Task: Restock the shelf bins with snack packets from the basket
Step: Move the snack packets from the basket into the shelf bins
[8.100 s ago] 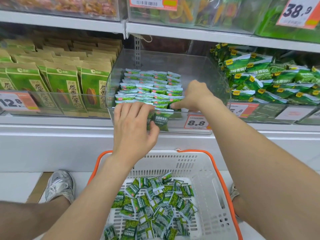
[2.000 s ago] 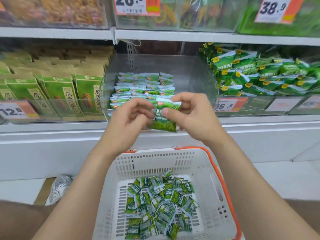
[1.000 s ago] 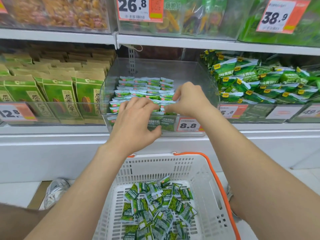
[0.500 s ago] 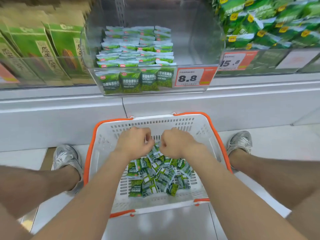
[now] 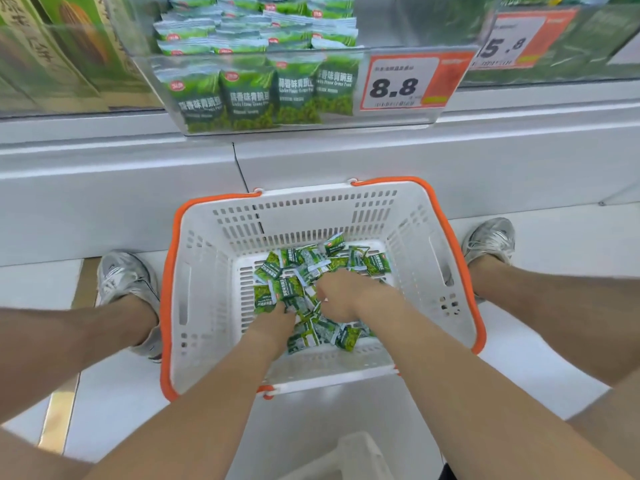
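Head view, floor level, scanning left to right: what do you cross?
shoe on the left → basket's orange left rim → left hand → right hand → basket's orange right rim → shoe on the right

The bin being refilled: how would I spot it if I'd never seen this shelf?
Start at the white shelf ledge above the orange-rimmed basket. The clear bin sits straight above the basket, green packets standing upright against its front. Alone among its neighbours, its tag reads 8.8.

Head camera looks down, close above basket.
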{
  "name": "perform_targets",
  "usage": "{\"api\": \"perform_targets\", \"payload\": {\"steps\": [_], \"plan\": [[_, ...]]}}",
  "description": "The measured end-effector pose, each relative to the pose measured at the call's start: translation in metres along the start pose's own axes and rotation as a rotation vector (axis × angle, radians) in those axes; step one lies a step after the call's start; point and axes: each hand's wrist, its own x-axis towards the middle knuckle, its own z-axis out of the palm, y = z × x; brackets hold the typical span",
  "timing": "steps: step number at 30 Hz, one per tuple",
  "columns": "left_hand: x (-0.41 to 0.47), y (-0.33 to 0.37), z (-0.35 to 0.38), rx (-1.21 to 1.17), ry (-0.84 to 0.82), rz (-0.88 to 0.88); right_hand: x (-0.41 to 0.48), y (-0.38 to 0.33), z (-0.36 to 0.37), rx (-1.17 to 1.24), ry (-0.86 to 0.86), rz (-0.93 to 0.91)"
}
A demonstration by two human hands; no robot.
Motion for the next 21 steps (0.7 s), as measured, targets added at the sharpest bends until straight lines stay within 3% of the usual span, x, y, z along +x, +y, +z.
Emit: {"api": "perform_targets", "payload": {"steps": [9, 12, 15, 17, 21], "plan": [[0.013, -0.016, 0.005, 0.041, 0.05, 0.019, 0.008, 0.004, 0.003, 0.03, -0.011, 0.004], [0.012, -0.025, -0.004, -0.056, 0.0, -0.023, 0.007, 0.006, 0.001, 0.054, -0.014, 0.017], [0.009, -0.042, -0.027, -0.327, 0.024, -0.027, 0.008, 0.009, -0.003, 0.096, -0.008, 0.032], [0.001, -0.052, -0.052, -0.655, 0.053, -0.021, 0.006, 0.01, -0.012, 0.19, 0.017, 0.014], [-0.032, -0.051, -0.108, -1.296, 0.143, 0.093, -0.009, 0.01, -0.043, 0.534, 0.247, -0.046]]}}
